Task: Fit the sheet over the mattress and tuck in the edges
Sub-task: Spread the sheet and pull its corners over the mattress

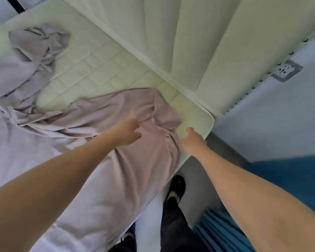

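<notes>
A pale quilted mattress (102, 70) lies bare near the headboard, with its near right corner (205, 120) uncovered. A mauve sheet (135, 160) lies crumpled over the rest, bunched at the far left and gathered in folds beside the corner. My left hand (127, 131) hovers just over the sheet, fingers loosely curled with a gap to the thumb, and is blurred. My right hand (191, 140) is at the mattress edge by the corner. Its thumb lies on the mattress and its fingers grip the gathered sheet edge, partly hidden by the fabric.
A padded cream headboard (189, 42) stands against the mattress. To the right is a wall with a socket (285, 70). A blue cloth (225, 231) lies on the floor to the right of my dark-trousered legs and black slipper (176, 188).
</notes>
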Demonstrator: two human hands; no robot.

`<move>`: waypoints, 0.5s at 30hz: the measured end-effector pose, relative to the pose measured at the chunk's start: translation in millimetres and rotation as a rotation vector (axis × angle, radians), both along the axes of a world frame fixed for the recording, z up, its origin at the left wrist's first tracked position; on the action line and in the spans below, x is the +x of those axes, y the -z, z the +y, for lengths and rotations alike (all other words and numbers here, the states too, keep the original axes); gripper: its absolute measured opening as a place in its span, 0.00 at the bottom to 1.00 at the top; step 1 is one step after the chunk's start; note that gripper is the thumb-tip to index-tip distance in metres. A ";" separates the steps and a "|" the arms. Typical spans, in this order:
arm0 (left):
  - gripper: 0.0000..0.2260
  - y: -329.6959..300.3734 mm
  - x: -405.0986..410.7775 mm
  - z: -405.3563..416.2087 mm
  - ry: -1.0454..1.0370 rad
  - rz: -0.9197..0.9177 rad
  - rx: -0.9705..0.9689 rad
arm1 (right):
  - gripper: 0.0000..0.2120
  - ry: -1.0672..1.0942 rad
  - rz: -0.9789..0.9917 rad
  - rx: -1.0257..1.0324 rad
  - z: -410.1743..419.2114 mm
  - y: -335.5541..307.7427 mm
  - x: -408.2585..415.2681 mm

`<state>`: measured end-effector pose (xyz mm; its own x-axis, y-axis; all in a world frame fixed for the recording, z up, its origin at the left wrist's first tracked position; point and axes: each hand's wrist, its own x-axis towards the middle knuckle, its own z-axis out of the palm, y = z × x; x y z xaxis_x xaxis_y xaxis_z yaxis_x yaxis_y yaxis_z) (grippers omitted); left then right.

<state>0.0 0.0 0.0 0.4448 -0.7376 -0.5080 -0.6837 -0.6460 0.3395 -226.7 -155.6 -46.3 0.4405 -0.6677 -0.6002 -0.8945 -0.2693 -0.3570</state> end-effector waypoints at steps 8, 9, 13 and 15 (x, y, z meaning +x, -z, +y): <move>0.18 78.5 -18.0 -90.9 -0.383 0.088 0.005 | 0.28 0.011 0.033 0.230 -86.5 77.2 16.6; 0.19 90.1 -19.3 -96.5 -0.439 0.112 0.004 | 0.28 0.030 0.026 0.253 -92.2 88.8 18.6; 0.25 141.4 -21.5 -105.5 -0.544 0.183 0.061 | 0.34 0.103 -0.025 0.340 -103.9 131.4 34.5; 0.25 163.7 -17.8 -113.7 -0.559 0.187 0.084 | 0.34 0.118 -0.062 0.343 -107.1 152.5 45.8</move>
<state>-17.8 -113.7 -163.7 0.6512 -0.3710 -0.6621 -0.1653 -0.9208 0.3534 -180.9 -262.7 -198.8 0.4149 -0.4802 -0.7728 -0.8862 -0.0207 -0.4628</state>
